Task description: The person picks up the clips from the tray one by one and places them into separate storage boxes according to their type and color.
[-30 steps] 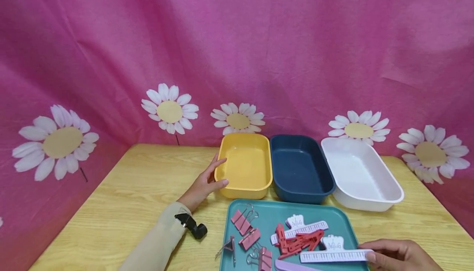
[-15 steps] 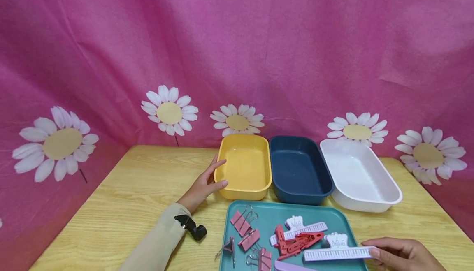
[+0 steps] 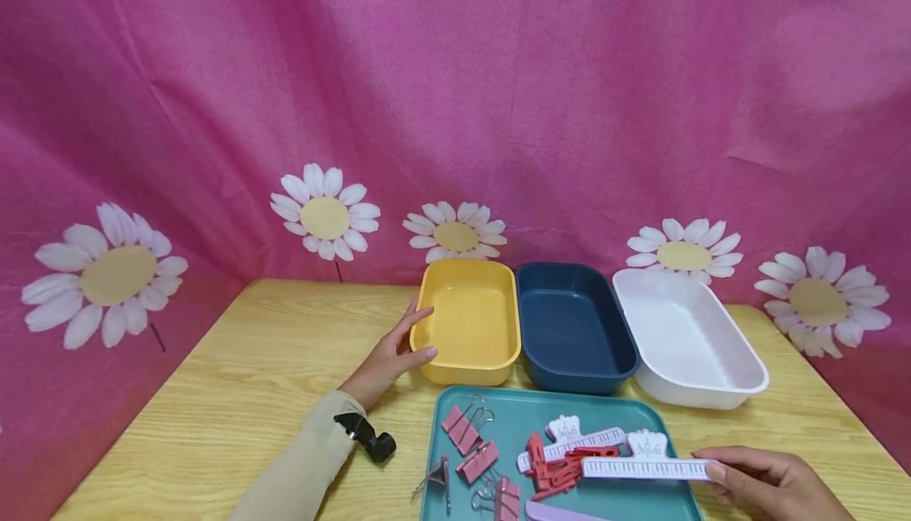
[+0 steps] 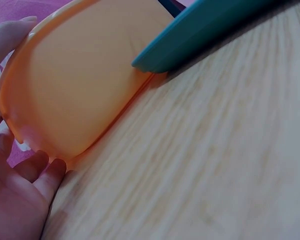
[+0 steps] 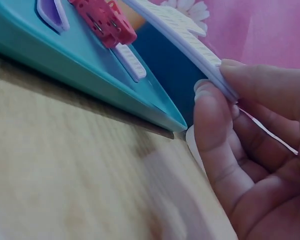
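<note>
My right hand point(image 3: 779, 480) pinches the right end of a white piano-key music clip point(image 3: 640, 469) between thumb and fingers. In the right wrist view that clip point(image 5: 182, 45) is lifted at a slant above the tray's corner. With thumb and a finger over the rim, my left hand point(image 3: 384, 361) holds the left side of a yellow bin point(image 3: 466, 367); other fingertips point(image 4: 52, 172) lie against its outer wall. Another piano-key clip point(image 3: 572, 448), red clothespin-like clips point(image 3: 544, 473) and pink binder clips point(image 3: 477, 462) lie on the teal tray point(image 3: 534, 402).
A dark blue bin point(image 3: 576, 375) and a white bin point(image 3: 701, 394) stand right of the yellow one, behind the tray. A lilac strip-shaped piece point(image 3: 558, 513) shows at the bottom edge. Pink flowered cloth point(image 3: 498, 94) hangs behind the wooden table point(image 3: 213, 418).
My right hand has raised the white piano-key clip slightly, and it now covers part of the red clips. The left hand stays on the yellow bin.
</note>
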A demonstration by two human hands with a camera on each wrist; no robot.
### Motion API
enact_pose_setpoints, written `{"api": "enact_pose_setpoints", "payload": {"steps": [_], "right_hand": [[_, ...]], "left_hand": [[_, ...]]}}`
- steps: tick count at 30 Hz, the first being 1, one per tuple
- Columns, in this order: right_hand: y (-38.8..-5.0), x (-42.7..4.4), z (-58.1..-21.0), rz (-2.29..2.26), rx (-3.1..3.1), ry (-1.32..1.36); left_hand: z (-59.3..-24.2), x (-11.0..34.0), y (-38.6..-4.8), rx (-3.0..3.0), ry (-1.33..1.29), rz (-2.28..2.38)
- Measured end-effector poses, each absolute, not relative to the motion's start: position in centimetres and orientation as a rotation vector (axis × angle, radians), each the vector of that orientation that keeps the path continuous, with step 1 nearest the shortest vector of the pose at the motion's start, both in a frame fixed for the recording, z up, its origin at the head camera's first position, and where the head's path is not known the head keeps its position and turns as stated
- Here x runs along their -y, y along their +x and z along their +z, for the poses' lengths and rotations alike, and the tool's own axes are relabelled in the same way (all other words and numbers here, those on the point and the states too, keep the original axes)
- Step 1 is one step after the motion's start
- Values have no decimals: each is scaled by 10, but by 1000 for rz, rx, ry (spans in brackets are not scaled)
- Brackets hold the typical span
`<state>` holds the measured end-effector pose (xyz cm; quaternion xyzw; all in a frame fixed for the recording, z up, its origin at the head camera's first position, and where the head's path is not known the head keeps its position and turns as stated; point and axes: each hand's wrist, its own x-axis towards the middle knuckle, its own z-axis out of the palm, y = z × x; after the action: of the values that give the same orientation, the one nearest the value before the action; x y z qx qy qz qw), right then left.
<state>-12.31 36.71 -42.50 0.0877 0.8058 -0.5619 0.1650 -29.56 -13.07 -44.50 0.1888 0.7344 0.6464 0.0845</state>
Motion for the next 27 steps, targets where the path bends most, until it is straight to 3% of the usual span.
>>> {"api": "enact_pose_setpoints", "payload": {"steps": [4, 11, 20, 27], "right_hand": [[-132, -363, -417, -1651, -2263, 257], [-147, -355, -401, -1626, -2506, -83], [-162, -343, -389, -1603, -2681, -115], [-173, -349, -382, -1646, -2733, -109]], "left_hand": [[-444, 131, -296, -2196, 569, 1927], [-444, 131, -295, -2195, 572, 1940], [-446, 135, -295, -2168, 571, 1917], [-423, 132, -283, -2147, 601, 1889]]}}
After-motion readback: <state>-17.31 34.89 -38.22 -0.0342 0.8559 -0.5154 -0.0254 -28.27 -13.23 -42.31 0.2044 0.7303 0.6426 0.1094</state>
